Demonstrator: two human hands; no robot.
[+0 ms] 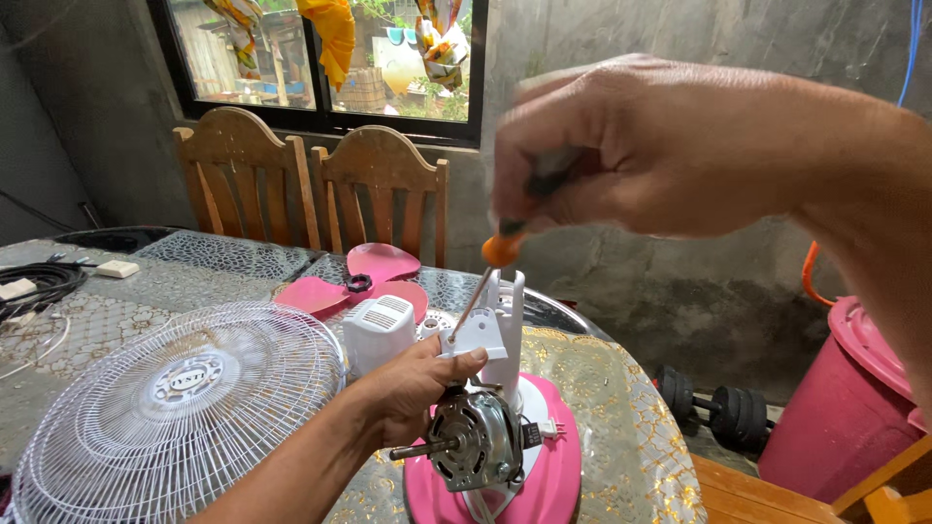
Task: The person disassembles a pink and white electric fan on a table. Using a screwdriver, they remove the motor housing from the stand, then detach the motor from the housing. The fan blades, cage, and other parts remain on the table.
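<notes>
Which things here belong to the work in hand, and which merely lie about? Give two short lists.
In use: screwdriver in the right hand; white bracket and fan motor, steadied by the left hand; pink base.

Lying about: fan guard, pink blades, white motor cover, dumbbell, chairs.

This is looking like a lived-in home, a dining corner serving as a repair spot. Two carved wooden chairs (313, 189) are standing at a round worktop (621, 408), which is wearing a lace-patterned, gold-flecked plastic cloth, well behind the fingers. Above the chairs, a dark-framed window (320, 63) is showing laundry hanging outside and potted greenery. The walls (680, 281) are showing bare, stained grey concrete. To the right of the fingers, a pink plastic bin (854, 398) is sitting on the floor, with a dumbbell (714, 403) lying beside it. Cables and a power strip (39, 281) are trailing across the worktop's far left.
</notes>
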